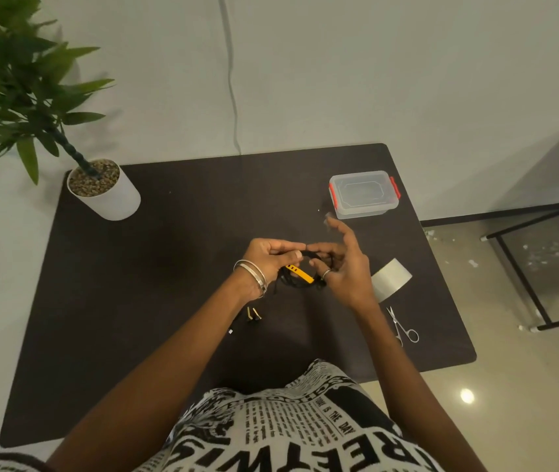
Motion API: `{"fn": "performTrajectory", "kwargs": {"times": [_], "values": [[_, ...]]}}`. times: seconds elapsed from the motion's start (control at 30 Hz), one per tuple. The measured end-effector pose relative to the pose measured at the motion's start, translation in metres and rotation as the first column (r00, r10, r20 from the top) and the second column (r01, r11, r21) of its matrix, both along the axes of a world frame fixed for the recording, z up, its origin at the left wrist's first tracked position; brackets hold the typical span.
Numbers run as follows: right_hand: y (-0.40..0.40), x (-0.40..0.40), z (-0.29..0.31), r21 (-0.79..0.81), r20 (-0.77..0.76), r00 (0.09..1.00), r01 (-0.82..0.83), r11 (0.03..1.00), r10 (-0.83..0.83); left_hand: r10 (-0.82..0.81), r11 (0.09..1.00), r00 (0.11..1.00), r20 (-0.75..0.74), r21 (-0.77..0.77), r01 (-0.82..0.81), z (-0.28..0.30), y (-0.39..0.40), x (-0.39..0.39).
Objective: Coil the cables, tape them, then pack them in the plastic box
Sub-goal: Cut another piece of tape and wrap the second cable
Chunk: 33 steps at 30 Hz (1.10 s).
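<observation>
Holding a thin black cable with a yellow tag above the dark surface, left hand pinching the loops, right hand curling around them, probably feeling light, soft and springy, so best gripping across all loops together.

Black cable coil mostly hidden between left hand and right hand; loop count unreadable. Raised right fingertips motion-blurred, maybe holding clear tape. Small connectors too tiny to identify. Plant cut off at frame's left edge.
</observation>
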State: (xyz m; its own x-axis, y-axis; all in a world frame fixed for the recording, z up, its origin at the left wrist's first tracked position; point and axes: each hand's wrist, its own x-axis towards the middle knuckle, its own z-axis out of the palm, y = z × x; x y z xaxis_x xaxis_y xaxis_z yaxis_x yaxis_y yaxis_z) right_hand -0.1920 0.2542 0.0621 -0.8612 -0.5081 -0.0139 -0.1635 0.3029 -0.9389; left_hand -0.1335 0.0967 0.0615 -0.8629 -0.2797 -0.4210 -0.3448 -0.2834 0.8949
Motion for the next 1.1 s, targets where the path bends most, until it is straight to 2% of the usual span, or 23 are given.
{"fn": "performTrajectory", "kwargs": {"times": [0.2,0.4,0.53,0.63,0.73,0.83,0.93,1.1], "values": [[0.0,0.002,0.003,0.089,-0.016,0.998,-0.059,0.994,0.061,0.021,0.999,1.0,0.009,0.033,-0.022,0.003,0.005,0.0],[-0.002,0.003,-0.003,0.08,0.018,0.995,0.092,0.993,-0.094,-0.026,0.988,0.999,0.043,-0.154,0.032,0.005,0.006,-0.001],[-0.001,0.004,-0.004,0.042,0.063,0.992,0.108,0.993,-0.11,-0.039,0.969,0.997,0.066,-0.24,0.053,0.004,0.006,-0.005],[0.001,0.005,0.001,-0.115,0.21,0.971,0.141,0.983,-0.114,0.003,0.963,0.998,0.06,-0.271,0.013,0.004,0.007,-0.007],[0.003,0.005,0.007,-0.265,0.442,0.885,0.284,0.922,-0.146,0.049,0.964,0.998,0.039,-0.265,-0.037,0.007,0.008,-0.008],[0.003,0.004,0.011,-0.298,0.551,0.83,0.293,0.909,-0.086,0.074,0.966,0.997,0.035,-0.25,-0.063,0.008,0.009,-0.009],[-0.003,0.003,0.012,-0.256,0.547,0.834,0.245,0.935,-0.069,0.051,0.967,0.998,0.027,-0.253,-0.042,0.011,0.009,-0.01],[-0.009,-0.002,0.012,-0.17,0.428,0.892,0.239,0.956,-0.146,0.022,0.978,1.0,0.018,-0.207,-0.018,0.014,0.009,-0.01]]}}
